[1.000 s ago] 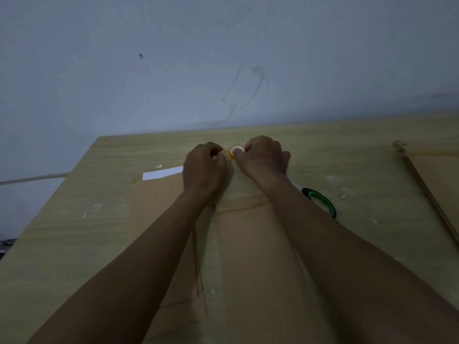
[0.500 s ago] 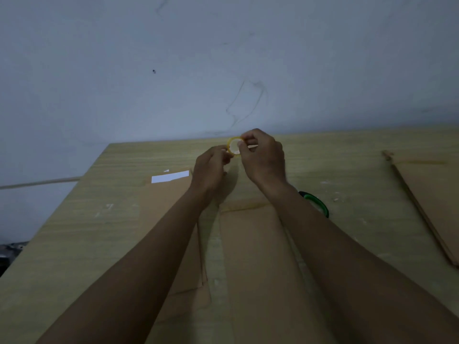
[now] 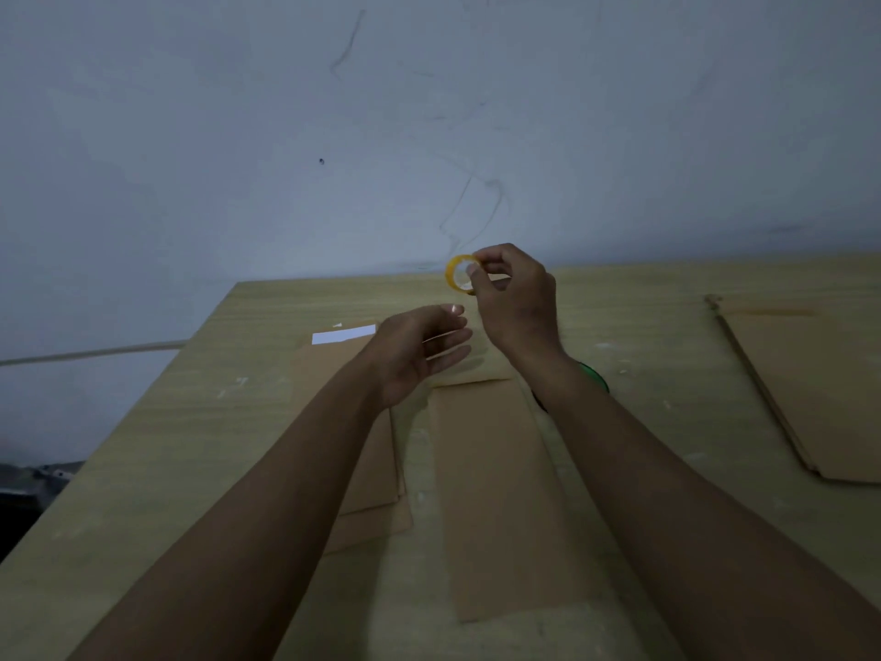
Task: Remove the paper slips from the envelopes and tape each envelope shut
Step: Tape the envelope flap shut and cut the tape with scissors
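My right hand point(image 3: 517, 298) pinches a small yellow tape roll point(image 3: 458, 274) and holds it up above the far edge of the table. Below and to the left of it, my left hand point(image 3: 419, 348) hovers with relaxed fingers and holds nothing. A long brown envelope point(image 3: 496, 493) lies lengthwise between my forearms, its flap end under my hands. To its left a stack of brown envelopes point(image 3: 372, 474) lies partly under my left arm, with a white paper slip point(image 3: 343, 335) showing at its far end.
A green tape ring point(image 3: 596, 378) lies half hidden behind my right wrist. A large brown cardboard sheet point(image 3: 801, 393) lies at the right of the wooden table point(image 3: 190, 446). A wall stands right behind the table's far edge.
My right hand lifted the yellow tape roll up off the envelope. My left hand let go of the roll, opened and dropped lower. The camera tilted down a little.
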